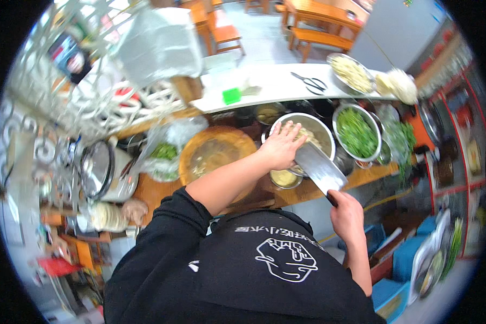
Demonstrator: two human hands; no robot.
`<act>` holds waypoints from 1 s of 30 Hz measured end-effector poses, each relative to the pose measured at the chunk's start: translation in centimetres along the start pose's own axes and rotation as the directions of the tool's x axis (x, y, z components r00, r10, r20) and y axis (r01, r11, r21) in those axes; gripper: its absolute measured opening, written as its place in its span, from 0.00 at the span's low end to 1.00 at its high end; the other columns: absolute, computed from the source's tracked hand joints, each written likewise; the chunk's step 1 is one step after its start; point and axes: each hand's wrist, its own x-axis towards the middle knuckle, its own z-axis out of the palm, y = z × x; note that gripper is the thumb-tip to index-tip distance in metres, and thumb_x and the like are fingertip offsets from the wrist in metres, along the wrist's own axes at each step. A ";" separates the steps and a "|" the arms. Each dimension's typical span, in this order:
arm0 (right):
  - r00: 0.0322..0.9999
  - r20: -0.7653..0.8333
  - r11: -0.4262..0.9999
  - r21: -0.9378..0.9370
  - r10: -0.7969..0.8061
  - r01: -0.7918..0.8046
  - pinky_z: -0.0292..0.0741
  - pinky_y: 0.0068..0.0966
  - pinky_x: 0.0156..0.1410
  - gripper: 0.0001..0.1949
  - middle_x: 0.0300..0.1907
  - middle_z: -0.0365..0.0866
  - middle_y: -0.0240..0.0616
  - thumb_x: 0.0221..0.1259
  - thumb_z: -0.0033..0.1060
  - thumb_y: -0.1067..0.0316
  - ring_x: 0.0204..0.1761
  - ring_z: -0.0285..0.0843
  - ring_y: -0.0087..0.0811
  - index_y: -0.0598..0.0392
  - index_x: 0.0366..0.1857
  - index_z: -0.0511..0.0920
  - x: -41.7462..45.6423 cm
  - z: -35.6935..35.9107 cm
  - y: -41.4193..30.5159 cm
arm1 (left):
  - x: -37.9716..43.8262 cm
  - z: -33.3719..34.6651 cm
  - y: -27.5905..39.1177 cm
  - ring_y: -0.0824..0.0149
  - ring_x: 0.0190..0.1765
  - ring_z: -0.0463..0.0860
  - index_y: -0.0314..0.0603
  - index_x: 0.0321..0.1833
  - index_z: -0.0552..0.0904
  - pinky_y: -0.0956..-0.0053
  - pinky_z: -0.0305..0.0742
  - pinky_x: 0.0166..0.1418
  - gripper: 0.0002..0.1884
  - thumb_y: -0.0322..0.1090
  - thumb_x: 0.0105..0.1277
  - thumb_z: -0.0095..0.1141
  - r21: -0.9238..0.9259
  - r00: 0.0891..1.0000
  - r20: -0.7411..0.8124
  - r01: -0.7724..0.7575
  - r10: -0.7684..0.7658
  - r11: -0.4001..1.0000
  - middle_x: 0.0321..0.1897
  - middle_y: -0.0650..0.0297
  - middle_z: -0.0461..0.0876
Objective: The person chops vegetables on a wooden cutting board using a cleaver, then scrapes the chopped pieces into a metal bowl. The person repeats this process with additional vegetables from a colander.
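Observation:
My right hand point(347, 212) grips the dark handle of a cleaver point(322, 167). The wide blade slants up to the left, its far end at a metal bowl point(331, 135). My left hand point(281, 148) reaches over that bowl, fingers spread, palm beside the blade's end. Pale chopped food point(312, 139) shows in the bowl past my fingers; the hand covers the rest. Whether the left hand touches blade or food, I cannot tell. Left of the bowl lies a round wooden chopping block point(214, 135) with small pale scraps on it, partly behind my left forearm.
A small bowl of yellow food point(285, 178) stands just below my left hand. Right of it are a bowl of chopped greens point(356, 131) and bagged herbs point(405, 139). Scissors point(311, 83) and a bowl of pale strips point(351, 74) rest on the white ledge point(275, 89). A large pot point(105, 170) stands left.

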 end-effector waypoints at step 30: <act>0.609 0.765 0.397 0.635 -0.209 -0.662 0.85 0.28 0.40 0.14 0.43 0.87 0.42 0.79 0.57 0.73 0.37 0.86 0.31 0.61 0.63 0.75 19.2 21.2 -10.6 | -28.4 2.9 -8.1 0.43 0.80 0.69 0.24 0.74 0.74 0.55 0.61 0.85 0.34 0.41 0.71 0.65 -0.489 0.547 -0.195 0.666 -0.814 0.564 0.76 0.40 0.73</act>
